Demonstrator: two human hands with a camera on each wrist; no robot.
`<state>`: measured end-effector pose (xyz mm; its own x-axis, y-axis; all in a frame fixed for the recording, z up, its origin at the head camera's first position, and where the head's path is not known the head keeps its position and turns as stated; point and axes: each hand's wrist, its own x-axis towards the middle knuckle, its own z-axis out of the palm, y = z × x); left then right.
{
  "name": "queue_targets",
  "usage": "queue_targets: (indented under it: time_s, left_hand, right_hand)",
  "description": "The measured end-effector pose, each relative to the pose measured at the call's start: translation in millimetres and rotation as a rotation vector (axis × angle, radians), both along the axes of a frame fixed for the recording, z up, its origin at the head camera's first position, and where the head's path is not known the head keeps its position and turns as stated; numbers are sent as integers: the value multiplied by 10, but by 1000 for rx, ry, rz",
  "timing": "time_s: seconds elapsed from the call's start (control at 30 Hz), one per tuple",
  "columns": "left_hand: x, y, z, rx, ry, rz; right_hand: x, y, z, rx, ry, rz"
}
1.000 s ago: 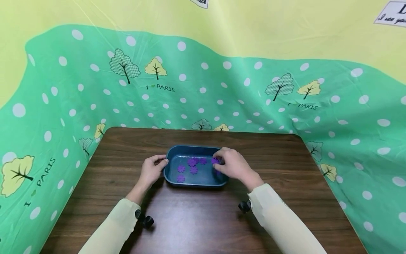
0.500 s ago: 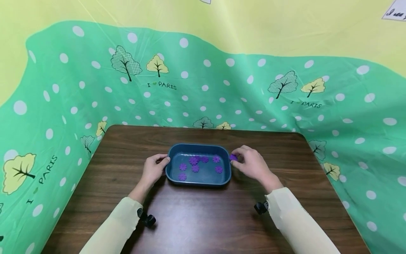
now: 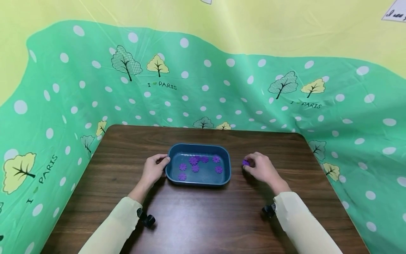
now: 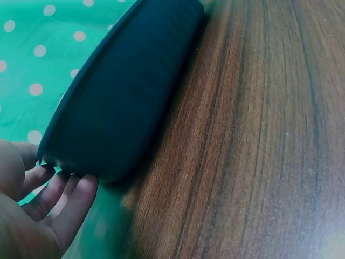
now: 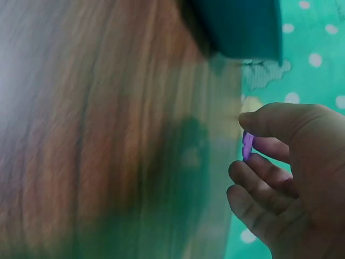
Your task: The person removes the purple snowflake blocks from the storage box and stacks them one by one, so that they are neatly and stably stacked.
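Observed right of centre in the head view: right hand (image 3: 261, 168), bent into a narrow pinch. Held between thumb and finger, confirmed edge-on in the right wrist view: one purple piece (image 5: 247, 146). Outside the tray and apart from its right end; contact with the table not determinable. Noted at left of centre: left hand (image 3: 153, 170), bent round the left end of the blue tray (image 3: 204, 179), with fingers against its outer wall. Resting inside at mid-frame: more purple pieces (image 3: 216, 159), flower-shaped, overlapping near the upper middle. Underneath: dark wood table (image 3: 203, 215). Behind, across the upper frame: green-and-yellow printed cloth (image 3: 222, 95).

Judged step in hand: handling of a single piece outside the tray, with steadying from the left. Judged requirements for the next move: light but secure pinch on a thin edge; sure support beneath before any release.
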<state>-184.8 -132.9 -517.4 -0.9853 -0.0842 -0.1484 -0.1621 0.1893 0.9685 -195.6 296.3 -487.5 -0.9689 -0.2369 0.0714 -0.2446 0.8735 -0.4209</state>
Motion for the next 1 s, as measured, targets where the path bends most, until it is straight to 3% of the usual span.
queue_targets:
  time_s: [0.37,1.0]
  left_hand:
    - [18,4,14,-21,-9,-10]
    - [34,8,39,-12,-3,-16]
  right_hand:
    - [2,244,-179,42,-40,-37]
    - [39,318,-240,35,-67,-81]
